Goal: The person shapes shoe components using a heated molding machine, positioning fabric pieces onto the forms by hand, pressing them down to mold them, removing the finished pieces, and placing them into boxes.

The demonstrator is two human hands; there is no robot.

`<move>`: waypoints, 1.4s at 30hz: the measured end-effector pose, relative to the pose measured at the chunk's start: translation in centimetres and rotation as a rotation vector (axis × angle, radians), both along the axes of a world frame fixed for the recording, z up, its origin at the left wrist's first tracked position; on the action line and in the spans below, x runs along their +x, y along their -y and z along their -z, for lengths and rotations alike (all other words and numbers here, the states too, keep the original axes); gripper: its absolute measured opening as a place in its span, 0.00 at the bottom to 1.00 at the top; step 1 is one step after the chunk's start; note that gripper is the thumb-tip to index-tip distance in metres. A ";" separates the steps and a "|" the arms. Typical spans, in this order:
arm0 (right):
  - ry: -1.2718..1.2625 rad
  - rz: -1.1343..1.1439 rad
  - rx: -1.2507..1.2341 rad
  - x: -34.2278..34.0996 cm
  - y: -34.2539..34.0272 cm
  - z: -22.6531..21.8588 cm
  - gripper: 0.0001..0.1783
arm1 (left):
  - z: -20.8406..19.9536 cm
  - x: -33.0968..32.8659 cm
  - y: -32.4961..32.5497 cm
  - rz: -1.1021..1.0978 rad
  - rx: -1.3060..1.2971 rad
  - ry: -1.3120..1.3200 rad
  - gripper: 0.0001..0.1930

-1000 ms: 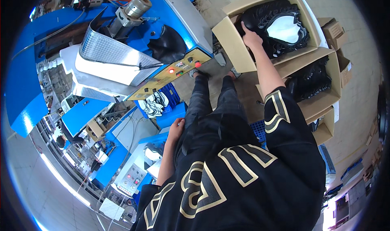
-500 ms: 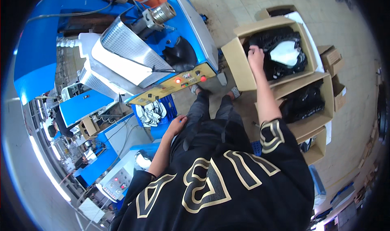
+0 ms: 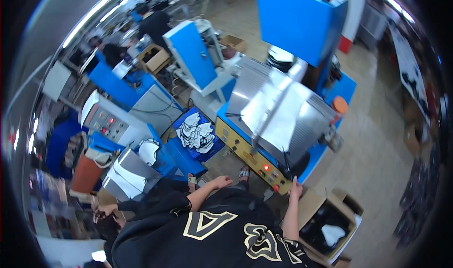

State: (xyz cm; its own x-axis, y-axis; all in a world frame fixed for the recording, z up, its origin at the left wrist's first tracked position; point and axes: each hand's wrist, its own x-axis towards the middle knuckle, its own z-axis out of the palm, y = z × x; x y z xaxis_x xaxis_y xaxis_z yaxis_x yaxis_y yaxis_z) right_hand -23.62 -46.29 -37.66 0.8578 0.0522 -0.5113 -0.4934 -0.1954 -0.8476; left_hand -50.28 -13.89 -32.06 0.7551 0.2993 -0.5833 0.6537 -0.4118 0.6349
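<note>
My right hand (image 3: 295,189) is raised beside the right end of the machine's yellow control panel (image 3: 252,157), with one finger pointing up. Its other fingers are too small and blurred to show whether they hold anything. My left hand (image 3: 222,181) hovers in front of my body, fingers loosely apart and nothing visible in them. A dark curved piece (image 3: 299,166) lies on the blue machine near my right hand. Below that hand, a cardboard box (image 3: 309,203) contains black pieces (image 3: 314,228) and a white piece (image 3: 333,234).
A blue crate (image 3: 213,151) of white cut pieces (image 3: 196,133) stands left of the panel. Sloping metal sheets (image 3: 247,82) cover the machine. Another person's hand (image 3: 106,210) shows at lower left, near a second machine (image 3: 111,119). More people work far left.
The view has swung, bringing the machine to the right of centre. My right hand has come out of the box to the panel's end. My left hand has lifted off my thigh.
</note>
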 end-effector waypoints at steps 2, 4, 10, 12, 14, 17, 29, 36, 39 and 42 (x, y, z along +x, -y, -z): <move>-0.116 -0.058 -0.022 1.1 -0.2 0.0 0.29 | 0.0 -2.0 -0.5 -0.167 0.004 -0.084 0.22; -0.196 -0.053 0.028 1.6 -0.3 -0.1 0.30 | 1.9 -5.3 -1.4 -0.231 0.065 -0.077 0.21; -0.266 0.137 -0.229 1.6 -2.1 -0.2 0.22 | 4.5 -13.6 -0.9 -0.482 0.018 -0.298 0.25; -0.281 0.102 -0.204 2.6 -1.1 0.0 0.21 | 5.6 -15.1 0.5 -0.465 -0.014 -0.293 0.25; -0.306 0.073 -0.167 2.6 -1.1 -0.3 0.19 | 6.7 -17.4 3.2 -0.428 -0.033 -0.292 0.25; -0.284 0.136 -0.213 2.5 -1.7 -1.4 0.17 | 7.5 -17.6 4.1 -0.384 -0.054 -0.287 0.25; 0.175 0.314 -0.076 -0.5 -1.5 -6.2 0.19 | 6.4 -3.7 -9.7 -0.265 -0.105 -0.219 0.23; 0.313 0.478 -0.050 -3.6 2.1 -11.4 0.13 | 0.0 7.2 -10.0 0.019 -0.113 0.048 0.23; 0.350 0.492 -0.004 -5.8 3.6 -15.2 0.10 | -3.7 11.1 -6.8 0.114 -0.188 0.204 0.17; 0.247 0.511 0.040 -7.0 2.9 -20.8 0.08 | -7.8 13.3 -4.0 0.290 -0.221 0.345 0.18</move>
State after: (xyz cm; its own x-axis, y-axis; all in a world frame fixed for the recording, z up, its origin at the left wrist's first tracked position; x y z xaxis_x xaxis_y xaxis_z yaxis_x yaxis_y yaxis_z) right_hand -30.65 -49.21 -16.86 0.8730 -0.3861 -0.2980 -0.3025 0.0507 -0.9518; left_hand -36.98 -9.85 -24.24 0.9488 -0.0539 -0.3112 0.2693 -0.3766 0.8864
